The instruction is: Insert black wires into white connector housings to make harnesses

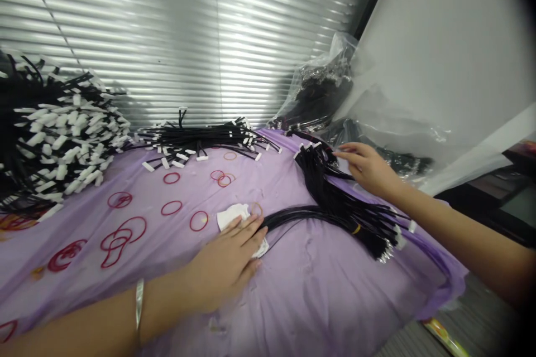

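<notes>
My left hand (226,265) lies flat and open on the purple cloth (318,295), its fingertips on a bunch of white tags (231,214) at the end of a thin black cable bundle (293,213). My right hand (368,168) reaches to the right side, fingers stretched out and resting on a thick bundle of black cables (335,195) bound with a yellow band (356,229). A silver bangle (139,304) sits on my left wrist.
Several red rubber bands (171,208) lie scattered on the cloth. A large heap of white-tagged black cables (54,134) fills the left, another tagged bundle (201,139) lies at the back. Clear plastic bags with cables (326,89) stand at the right by window blinds.
</notes>
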`<act>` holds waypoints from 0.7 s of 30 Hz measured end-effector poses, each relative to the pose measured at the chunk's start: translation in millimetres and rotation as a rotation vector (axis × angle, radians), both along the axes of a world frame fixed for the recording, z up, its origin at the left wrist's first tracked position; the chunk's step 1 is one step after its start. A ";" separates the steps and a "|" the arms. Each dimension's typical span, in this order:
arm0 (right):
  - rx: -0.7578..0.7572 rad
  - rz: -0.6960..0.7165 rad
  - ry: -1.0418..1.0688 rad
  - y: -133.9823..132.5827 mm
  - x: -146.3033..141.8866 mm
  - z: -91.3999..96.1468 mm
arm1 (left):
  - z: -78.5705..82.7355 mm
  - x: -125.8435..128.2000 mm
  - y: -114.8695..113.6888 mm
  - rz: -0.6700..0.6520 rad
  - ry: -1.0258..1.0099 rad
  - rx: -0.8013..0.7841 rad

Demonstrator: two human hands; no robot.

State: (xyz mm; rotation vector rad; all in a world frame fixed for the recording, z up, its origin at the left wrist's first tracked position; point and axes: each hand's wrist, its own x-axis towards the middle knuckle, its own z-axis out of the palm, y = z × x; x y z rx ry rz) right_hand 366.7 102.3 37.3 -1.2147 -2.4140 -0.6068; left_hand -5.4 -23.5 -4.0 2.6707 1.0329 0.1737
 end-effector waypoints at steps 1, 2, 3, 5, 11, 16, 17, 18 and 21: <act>-0.035 0.073 -0.033 -5.2 -22.5 4.2 | 0.7 0.3 -0.2 0.008 0.004 -0.007; -0.075 0.155 -0.082 -9.0 -44.0 6.4 | 1.5 0.6 -0.5 0.015 0.007 -0.009; -0.134 0.242 -0.162 -10.5 -62.5 6.8 | 2.0 0.9 -0.8 0.018 0.010 -0.007; -0.226 0.264 -0.289 -4.5 -85.1 2.6 | 2.3 0.9 -1.3 0.009 0.018 0.011; -0.210 -0.079 -0.190 47.4 -44.2 -36.1 | -3.3 -3.0 -1.9 -0.055 -0.001 0.100; -0.174 -0.160 -0.187 61.1 -34.2 -28.1 | -5.2 -5.6 -2.8 -0.050 -0.070 0.055; -0.150 -0.150 -0.182 65.6 -45.6 -17.5 | -4.7 -6.2 -3.1 -0.047 -0.086 0.037; -0.130 -0.130 -0.177 72.0 -61.2 -5.7 | -4.0 -6.9 -3.6 -0.041 -0.105 0.019; -0.138 -0.049 -0.166 98.4 -127.6 23.6 | -1.1 -8.5 -4.8 -0.005 -0.199 -0.025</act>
